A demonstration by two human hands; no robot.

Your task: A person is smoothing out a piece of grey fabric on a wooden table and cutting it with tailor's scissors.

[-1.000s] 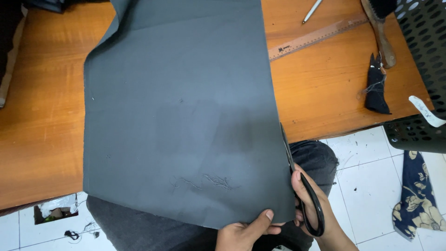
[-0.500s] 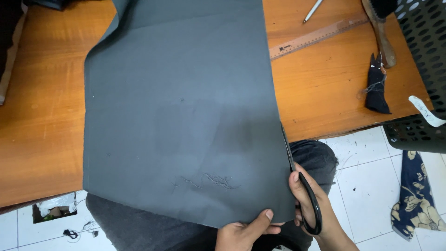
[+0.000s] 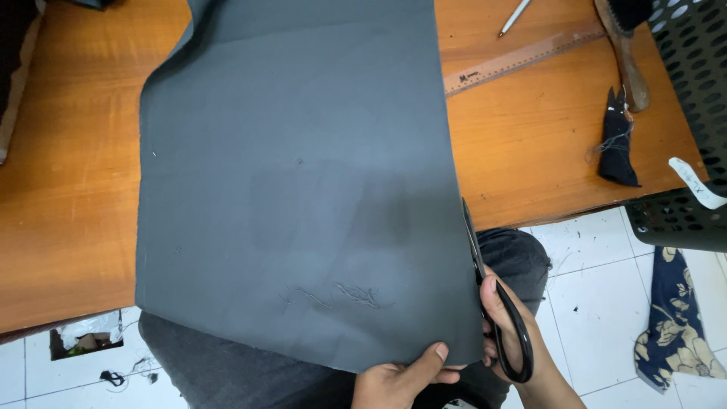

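A large sheet of dark grey fabric [image 3: 303, 182] lies over the wooden table [image 3: 68, 197] and hangs past its near edge. My left hand [image 3: 401, 376] pinches the fabric's lower right corner, thumb on top. My right hand [image 3: 506, 329] has its fingers through the handles of black scissors [image 3: 488, 291]. Their blades point away from me along the fabric's right edge, at the table's near edge.
A wooden ruler [image 3: 522, 57], a pen [image 3: 515, 15], a wooden-handled tool [image 3: 625, 57] and a small black cloth scrap [image 3: 617, 140] lie on the table's right part. A black perforated basket [image 3: 685, 113] stands at the right. A floral cloth [image 3: 674, 326] lies on the white tiled floor.
The scissors and my right hand have edged slightly forward along the fabric's right edge. My left hand still holds the corner.
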